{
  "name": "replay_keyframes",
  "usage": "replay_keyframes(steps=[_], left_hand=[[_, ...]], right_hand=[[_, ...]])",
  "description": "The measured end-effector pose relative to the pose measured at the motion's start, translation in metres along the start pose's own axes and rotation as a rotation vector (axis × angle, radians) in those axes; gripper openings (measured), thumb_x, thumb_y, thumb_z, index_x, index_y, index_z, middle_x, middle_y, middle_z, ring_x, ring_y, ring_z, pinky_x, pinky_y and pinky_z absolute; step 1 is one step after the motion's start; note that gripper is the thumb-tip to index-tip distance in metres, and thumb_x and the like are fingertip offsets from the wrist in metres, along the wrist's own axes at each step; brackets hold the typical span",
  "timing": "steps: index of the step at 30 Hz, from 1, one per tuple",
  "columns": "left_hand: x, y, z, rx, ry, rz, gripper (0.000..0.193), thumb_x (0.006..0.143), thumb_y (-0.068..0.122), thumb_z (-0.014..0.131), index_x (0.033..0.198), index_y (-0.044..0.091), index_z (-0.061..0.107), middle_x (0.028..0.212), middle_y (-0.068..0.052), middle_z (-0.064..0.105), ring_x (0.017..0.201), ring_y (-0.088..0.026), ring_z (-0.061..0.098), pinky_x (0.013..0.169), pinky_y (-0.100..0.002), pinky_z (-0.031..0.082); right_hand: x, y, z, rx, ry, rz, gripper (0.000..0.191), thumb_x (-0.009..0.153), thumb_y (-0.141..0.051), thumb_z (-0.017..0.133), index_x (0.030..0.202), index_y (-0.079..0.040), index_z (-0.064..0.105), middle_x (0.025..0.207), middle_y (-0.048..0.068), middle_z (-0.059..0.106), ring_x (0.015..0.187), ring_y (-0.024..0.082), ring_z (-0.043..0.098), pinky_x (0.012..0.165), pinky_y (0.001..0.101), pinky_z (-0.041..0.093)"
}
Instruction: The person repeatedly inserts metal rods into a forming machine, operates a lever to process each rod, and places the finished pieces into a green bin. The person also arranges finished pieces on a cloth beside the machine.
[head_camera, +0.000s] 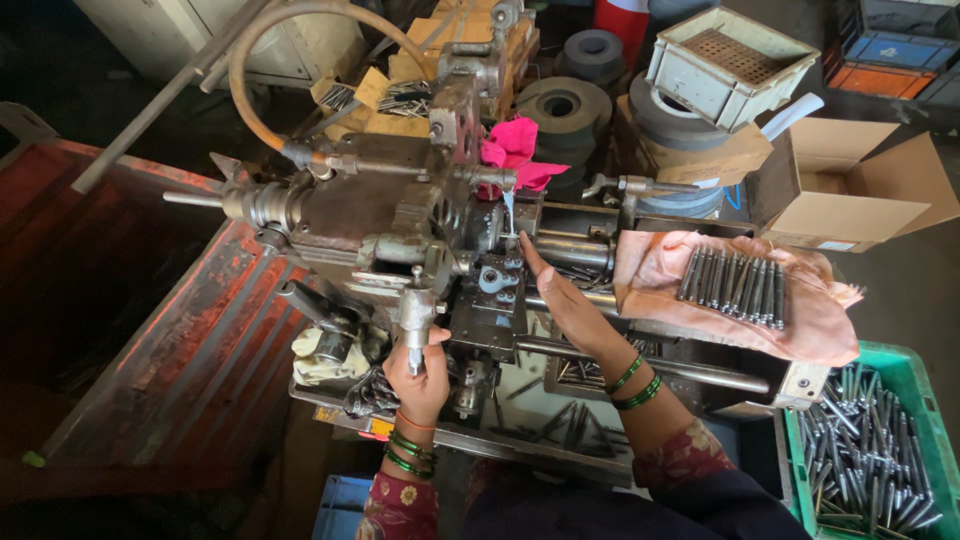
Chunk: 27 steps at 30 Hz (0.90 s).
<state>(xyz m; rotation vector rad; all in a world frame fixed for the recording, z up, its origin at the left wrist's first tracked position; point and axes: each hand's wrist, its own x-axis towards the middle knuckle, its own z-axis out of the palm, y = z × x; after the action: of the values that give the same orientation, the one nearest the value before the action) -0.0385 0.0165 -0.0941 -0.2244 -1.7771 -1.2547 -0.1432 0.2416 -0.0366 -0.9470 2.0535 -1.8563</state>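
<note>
At centre frame the left hand was clamped round the machine's steel lever handle, which looked rigid, heavy and probably oily, best taken low on its shaft. The right hand lay open, fingers flat beside the tool block. Room was tight among the castings; freer space lay at right, near the rods on cloth.

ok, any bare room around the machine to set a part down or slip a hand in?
Little. The pink cloth has bare room left of and below the row of rods. The tray under the machine holds scattered rods with small gaps. The left hand grips the lever; the right hand reaches into the crowded toolpost.
</note>
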Motion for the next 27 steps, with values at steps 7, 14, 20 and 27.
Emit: replay_keyframes(steps=[7, 14, 20, 27], left_hand=[[0.002, -0.004, -0.001, -0.003, -0.005, -0.001, 0.014, 0.096, 0.000, 0.057, 0.098, 0.001, 0.071, 0.091, -0.010, 0.074, 0.081, -0.022, 0.072, 0.078, -0.032, 0.056], [0.003, -0.002, -0.003, -0.016, -0.035, 0.031, 0.013, 0.095, -0.002, 0.057, 0.096, 0.001, 0.070, 0.091, -0.011, 0.073, 0.081, -0.023, 0.072, 0.078, -0.033, 0.056], [0.010, 0.002, -0.005, 0.001, -0.057, 0.074, 0.015, 0.092, -0.004, 0.056, 0.094, 0.001, 0.070, 0.090, -0.012, 0.072, 0.081, -0.025, 0.072, 0.078, -0.033, 0.057], [0.011, 0.008, -0.007, -0.007, -0.052, 0.022, 0.015, 0.091, -0.006, 0.058, 0.094, 0.001, 0.070, 0.088, -0.012, 0.072, 0.077, -0.025, 0.069, 0.075, -0.033, 0.055]], right_hand=[[0.002, 0.000, 0.001, -0.028, -0.003, 0.008, 0.079, 0.107, -0.057, 0.021, 0.163, -0.002, 0.013, 0.172, 0.015, 0.017, 0.160, 0.026, 0.013, 0.126, 0.0364, 0.010], [0.001, 0.002, 0.002, -0.035, 0.005, 0.004, 0.078, 0.107, -0.056, 0.024, 0.163, -0.002, 0.014, 0.172, 0.015, 0.019, 0.159, 0.026, 0.015, 0.126, 0.0363, 0.011], [0.002, 0.000, 0.006, -0.035, 0.028, 0.021, 0.078, 0.107, -0.055, 0.026, 0.163, -0.002, 0.014, 0.172, 0.014, 0.018, 0.159, 0.025, 0.014, 0.126, 0.0359, 0.012], [0.001, 0.000, 0.010, -0.028, 0.038, -0.029, 0.076, 0.109, -0.054, 0.023, 0.162, 0.000, 0.015, 0.173, 0.012, 0.017, 0.159, 0.024, 0.013, 0.127, 0.0355, 0.010]])
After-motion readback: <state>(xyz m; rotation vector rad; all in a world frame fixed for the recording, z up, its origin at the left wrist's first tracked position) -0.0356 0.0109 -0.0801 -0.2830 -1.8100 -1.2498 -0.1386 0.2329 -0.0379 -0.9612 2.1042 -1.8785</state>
